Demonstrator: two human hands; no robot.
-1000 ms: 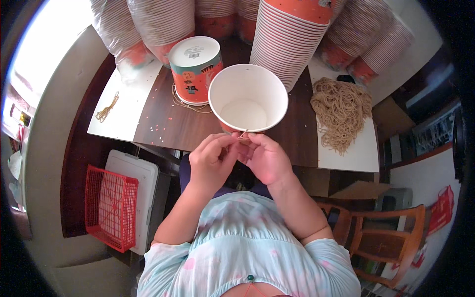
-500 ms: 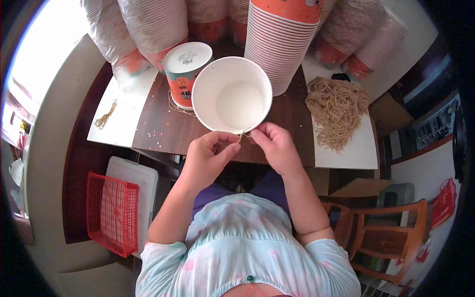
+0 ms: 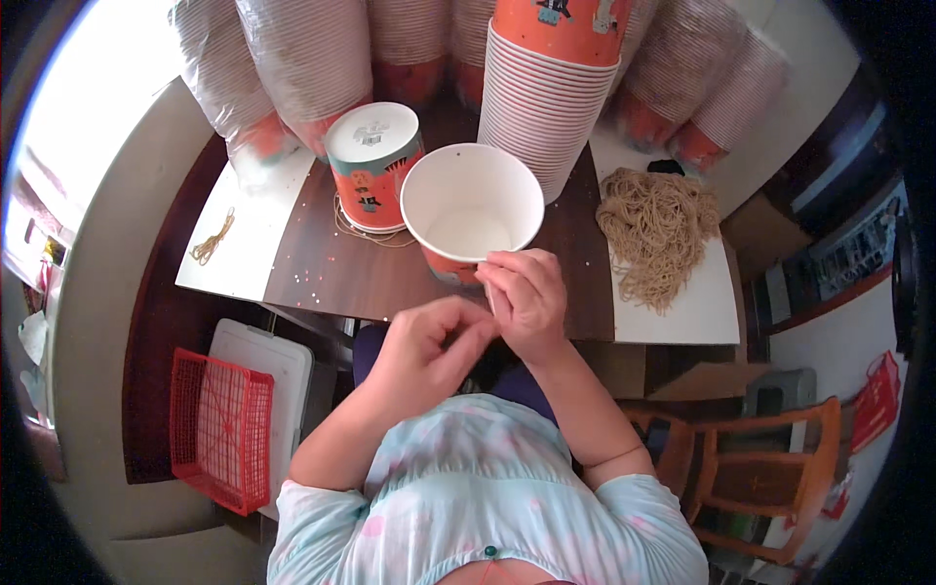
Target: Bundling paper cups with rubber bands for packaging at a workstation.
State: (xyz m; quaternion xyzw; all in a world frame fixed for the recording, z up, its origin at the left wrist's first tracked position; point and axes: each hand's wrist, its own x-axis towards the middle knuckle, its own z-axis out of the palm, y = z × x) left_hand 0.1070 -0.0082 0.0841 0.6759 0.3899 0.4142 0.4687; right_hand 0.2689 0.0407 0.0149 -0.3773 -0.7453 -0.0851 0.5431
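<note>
Head view: we see the white-lined bucket (image 3: 473,200) standing mouth up at the near side of the brown table (image 3: 322,268), probably there so that both hands reach its front rim without stretching. The stack of buckets (image 3: 546,107) rises just behind it, and the cord heap (image 3: 658,234) lies off to the right, perhaps to leave the middle free for handling. An upturned bucket (image 3: 369,185) sits to the left, with loose cord (image 3: 398,237) around its base. Our right hand (image 3: 526,302) has its fingers curled together at the near rim, seemingly touching it, the bucket lying just beyond the fingertips. Our left hand (image 3: 436,343) is lower and nearer the body, thumb and forefinger drawn close beside the right palm, apart from the rim. We cannot tell whether either hand pinches anything, since blur and overlap hide the tips.
</note>
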